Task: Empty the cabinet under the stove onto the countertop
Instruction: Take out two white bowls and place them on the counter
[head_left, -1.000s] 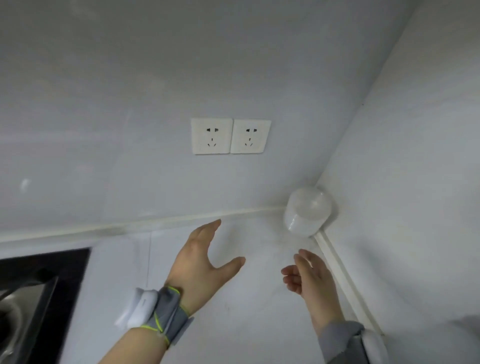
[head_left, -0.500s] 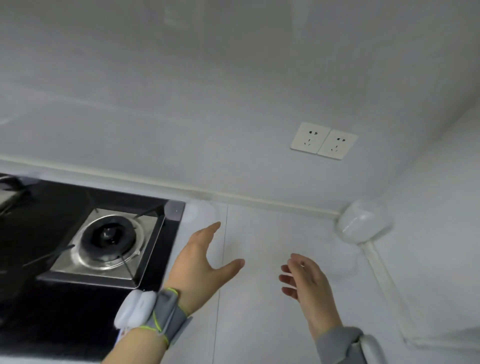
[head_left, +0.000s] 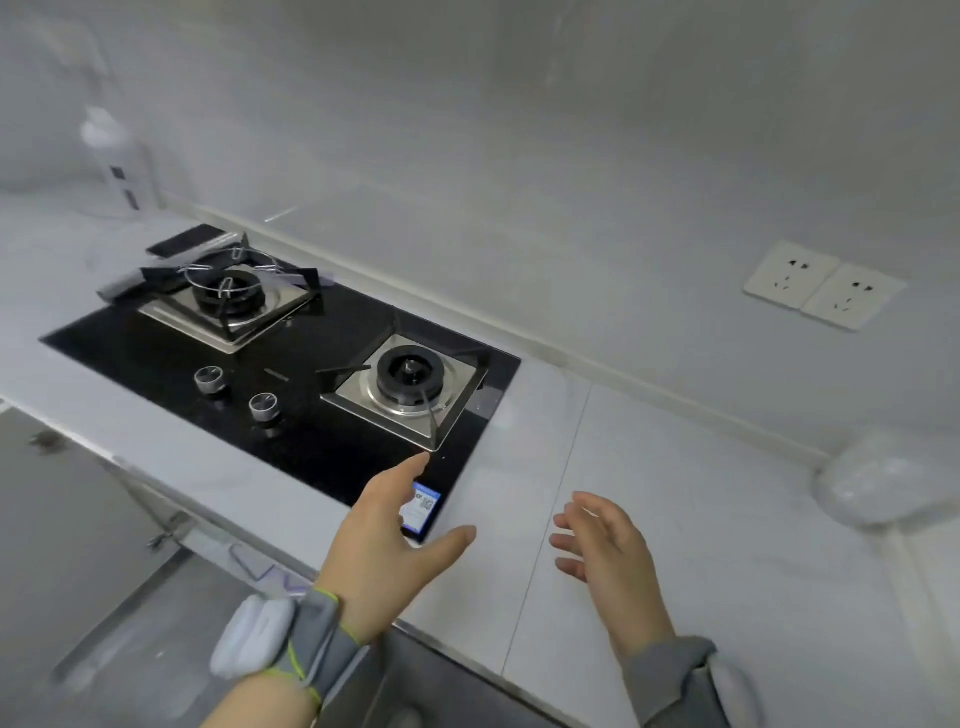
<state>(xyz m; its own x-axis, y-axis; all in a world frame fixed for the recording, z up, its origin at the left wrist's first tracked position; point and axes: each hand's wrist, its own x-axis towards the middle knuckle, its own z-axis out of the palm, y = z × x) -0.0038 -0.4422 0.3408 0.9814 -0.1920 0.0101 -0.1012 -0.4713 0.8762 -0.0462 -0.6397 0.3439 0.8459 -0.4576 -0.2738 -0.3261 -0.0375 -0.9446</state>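
A black glass gas stove (head_left: 311, 395) with two burners and two knobs is set into the white countertop (head_left: 675, 545). My left hand (head_left: 387, 551) hovers open over the stove's near right corner, fingers spread. Over the bare counter to the stove's right, my right hand (head_left: 608, 551) is open too and holds nothing. A white translucent container (head_left: 878, 486) lies in the counter's far right corner by the wall. The cabinet front below the stove (head_left: 171, 525) shows only as a blurred edge at lower left; its contents are hidden.
A white bottle (head_left: 122, 166) stands on the counter beyond the stove at far left. A double wall socket (head_left: 823, 286) sits on the back wall. The grey floor (head_left: 78, 545) shows at lower left, below the counter edge.
The view has swung left and down, from the wall corner and sockets to the whole stove and counter edge. Both hands stay open and empty in front of me.
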